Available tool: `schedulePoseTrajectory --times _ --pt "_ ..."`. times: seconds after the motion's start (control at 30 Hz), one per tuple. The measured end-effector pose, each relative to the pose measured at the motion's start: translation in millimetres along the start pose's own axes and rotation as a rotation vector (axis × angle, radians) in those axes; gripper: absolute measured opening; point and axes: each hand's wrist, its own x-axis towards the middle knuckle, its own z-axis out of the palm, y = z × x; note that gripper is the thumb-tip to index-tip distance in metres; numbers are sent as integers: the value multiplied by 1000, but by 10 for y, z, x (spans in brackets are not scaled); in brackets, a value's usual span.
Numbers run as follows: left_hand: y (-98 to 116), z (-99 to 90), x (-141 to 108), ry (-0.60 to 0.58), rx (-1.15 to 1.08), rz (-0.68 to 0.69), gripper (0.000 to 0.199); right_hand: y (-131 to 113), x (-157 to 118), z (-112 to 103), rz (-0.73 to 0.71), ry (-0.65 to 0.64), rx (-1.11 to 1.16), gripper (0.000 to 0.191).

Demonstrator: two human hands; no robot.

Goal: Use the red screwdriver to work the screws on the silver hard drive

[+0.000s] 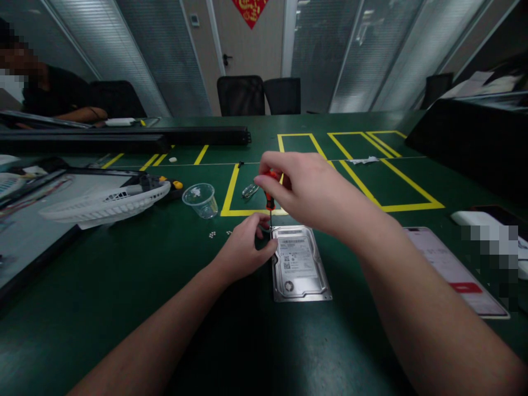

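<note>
Right hand [303,187] pinching a red-and-black screwdriver [270,201], tip at the far left corner of a hard disk drive [303,267] on green table [235,346], left hand [243,247] at drive's left edge, whether pinching I cannot tell

The screwdriver [269,201] has a red-and-black handle, and the hard drive [307,283] is silver with a white label [299,257] patterned in dark print and barcodes. Yellow tape [253,213] draws rectangles across the dark green table [119,275]. The door decoration [250,10] is red with gold characters.
</note>
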Motion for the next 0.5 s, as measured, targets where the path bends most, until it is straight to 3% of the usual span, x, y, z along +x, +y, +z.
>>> schedulePoseTrajectory --times 0.33,0.5 --pt "-11 3 -1 -9 -9 8 41 -1 12 37 -5 43 -9 9" --pt "-3 9 2 -7 -4 -1 38 -16 -5 6 22 12 25 23"
